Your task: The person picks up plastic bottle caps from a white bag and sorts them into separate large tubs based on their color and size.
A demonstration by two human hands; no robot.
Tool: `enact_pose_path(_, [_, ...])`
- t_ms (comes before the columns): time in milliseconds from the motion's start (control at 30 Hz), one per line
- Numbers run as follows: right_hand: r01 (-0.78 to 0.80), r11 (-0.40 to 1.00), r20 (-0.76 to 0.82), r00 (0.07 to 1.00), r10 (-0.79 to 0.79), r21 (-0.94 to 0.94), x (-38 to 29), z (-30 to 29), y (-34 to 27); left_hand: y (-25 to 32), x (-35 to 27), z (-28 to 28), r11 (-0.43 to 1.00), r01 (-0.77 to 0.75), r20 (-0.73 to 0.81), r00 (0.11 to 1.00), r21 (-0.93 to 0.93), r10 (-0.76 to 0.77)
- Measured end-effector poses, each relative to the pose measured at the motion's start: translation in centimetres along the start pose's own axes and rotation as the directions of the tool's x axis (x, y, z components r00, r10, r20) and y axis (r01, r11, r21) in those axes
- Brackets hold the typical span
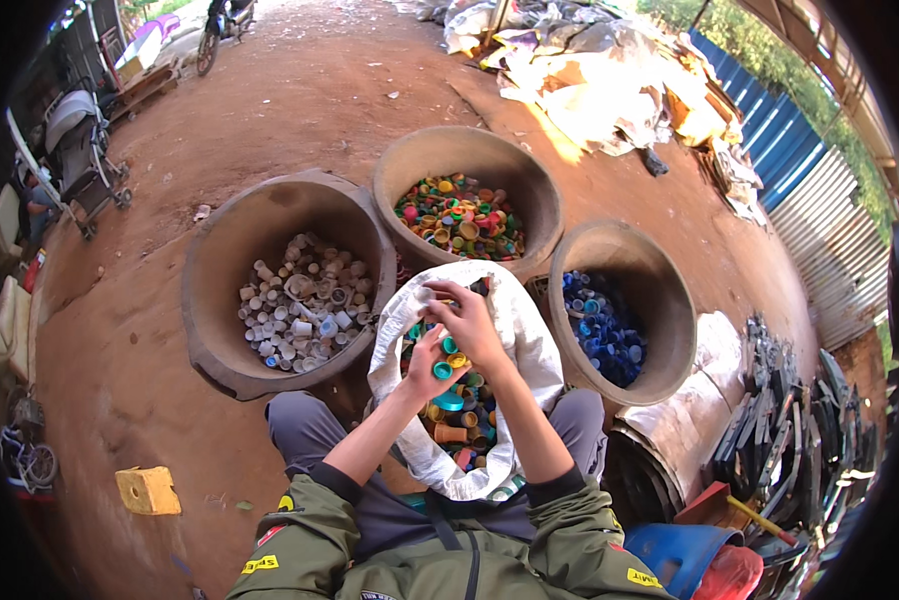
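Between my knees stands an open white woven sack (539,352), its rim rolled down, full of mixed plastic bottle caps (449,433). My left hand (425,369) is over the sack, palm up, holding several green and yellow caps (443,370). Just above it my right hand (468,322) reaches across with bent fingers; whether a cap is pinched at its fingertips is not clear. Three round tubs surround the sack. White and clear caps (299,307) lie in the left tub (217,277), red, yellow and green ones (464,217) in the far tub (524,180), blue ones (607,330) in the right tub (667,315).
Dark plastic parts (779,420) are piled at right, near a red-headed tool with a yellow handle (753,517) and a blue container (667,555). A yellow block (148,491) lies on the dirt floor at left. A stroller (82,157) and heaped plastic sheeting (592,82) stand farther off.
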State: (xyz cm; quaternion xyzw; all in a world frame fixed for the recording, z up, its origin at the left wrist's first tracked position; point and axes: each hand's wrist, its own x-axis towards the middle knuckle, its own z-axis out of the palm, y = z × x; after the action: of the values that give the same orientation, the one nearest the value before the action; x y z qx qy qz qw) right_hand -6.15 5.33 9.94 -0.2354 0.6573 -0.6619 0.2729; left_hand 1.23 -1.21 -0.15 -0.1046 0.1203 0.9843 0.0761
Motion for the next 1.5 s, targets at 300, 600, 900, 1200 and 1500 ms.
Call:
enact_pose_path(300, [0.252,0.951,-0.038,0.964,-0.262,-0.181,-0.8,0.3,-2.8,0.3,-0.6,1.0,0.999,-0.009,-0.209,0.978,0.03,0.016])
enact_pose_path(600, [-0.009,0.993,-0.32,0.947,-0.03,-0.118,-14.5,-9.3,8.3,3.9,8.4,6.5,0.92,-0.148,-0.139,0.985,-0.362,0.104])
enact_pose_path(900, [-0.062,0.972,-0.166,0.986,0.024,-0.229,-14.7,-7.6,8.8,12.3,18.0,8.0,0.664,-0.447,-0.244,0.687,0.6,0.684])
enact_pose_path(1200, [-0.042,0.805,-0.233,0.965,-0.121,-0.592,-10.1,-8.5,15.7,3.7,-0.2,-5.1,0.253,0.322,-0.362,0.923,0.912,0.133])
enact_pose_path(1500, [-0.174,0.357,-0.098,0.97,0.221,-0.918,-2.0,-9.1,21.3,1.6,3.2,-12.7,-0.153,0.474,-0.413,0.856,0.867,0.31])
